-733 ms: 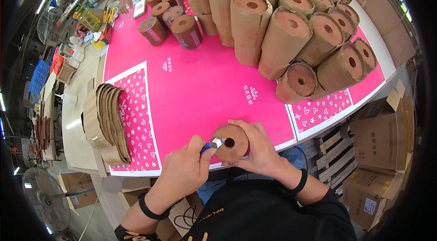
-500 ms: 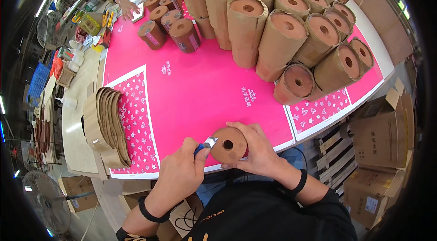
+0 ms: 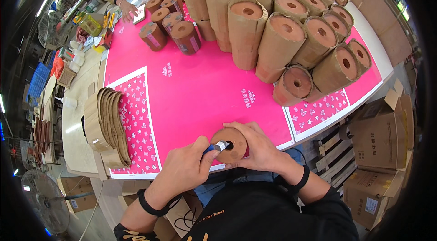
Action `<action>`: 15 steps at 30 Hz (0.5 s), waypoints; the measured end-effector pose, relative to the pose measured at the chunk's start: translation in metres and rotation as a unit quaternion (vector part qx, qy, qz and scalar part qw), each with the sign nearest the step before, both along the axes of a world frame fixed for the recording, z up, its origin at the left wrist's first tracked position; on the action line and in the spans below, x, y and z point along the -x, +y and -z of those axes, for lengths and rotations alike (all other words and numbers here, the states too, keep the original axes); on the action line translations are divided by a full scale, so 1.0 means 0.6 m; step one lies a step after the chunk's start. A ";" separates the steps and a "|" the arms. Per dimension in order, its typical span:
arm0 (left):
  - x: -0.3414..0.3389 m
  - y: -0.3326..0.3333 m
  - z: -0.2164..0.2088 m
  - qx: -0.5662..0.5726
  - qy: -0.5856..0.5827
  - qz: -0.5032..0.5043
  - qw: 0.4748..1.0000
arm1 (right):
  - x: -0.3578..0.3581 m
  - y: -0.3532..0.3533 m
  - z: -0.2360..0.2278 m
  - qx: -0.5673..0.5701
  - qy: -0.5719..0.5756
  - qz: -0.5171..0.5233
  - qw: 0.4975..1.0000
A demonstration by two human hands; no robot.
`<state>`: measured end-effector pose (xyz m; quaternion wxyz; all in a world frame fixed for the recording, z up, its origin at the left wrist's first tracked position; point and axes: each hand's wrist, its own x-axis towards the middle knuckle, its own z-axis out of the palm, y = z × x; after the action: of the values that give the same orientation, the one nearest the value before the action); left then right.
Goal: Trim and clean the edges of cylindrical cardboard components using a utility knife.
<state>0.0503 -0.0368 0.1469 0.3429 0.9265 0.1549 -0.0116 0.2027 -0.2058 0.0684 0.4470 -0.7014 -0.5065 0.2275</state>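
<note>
While the right hand clasps a roll, fingers opened to its width, at the pink sheet's near edge, the left hand has its fingers closed round a blue tool, metal head at the roll's hole.

The head camera, a wide fisheye unit, looks down and forward from above the wearer. The left grip and right grip lie at close range, below centre. Beyond both grips, the tabletop recedes; edges curve toward the rim.
</note>
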 end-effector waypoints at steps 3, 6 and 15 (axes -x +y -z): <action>-0.004 0.014 0.000 -0.003 0.010 0.020 1.000 | -0.012 -0.002 0.004 0.043 0.019 -0.024 0.999; 0.011 0.024 -0.009 0.084 0.017 0.001 0.996 | -0.023 -0.005 0.032 -0.046 0.095 -0.060 0.993; 0.009 0.004 -0.001 0.000 -0.002 -0.071 0.997 | 0.005 -0.010 0.000 -0.062 0.025 -0.019 0.998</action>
<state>0.0449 -0.0343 0.1476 0.3431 0.9132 0.2195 0.0150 0.1994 -0.2119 0.0682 0.4977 -0.6568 -0.5213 0.2216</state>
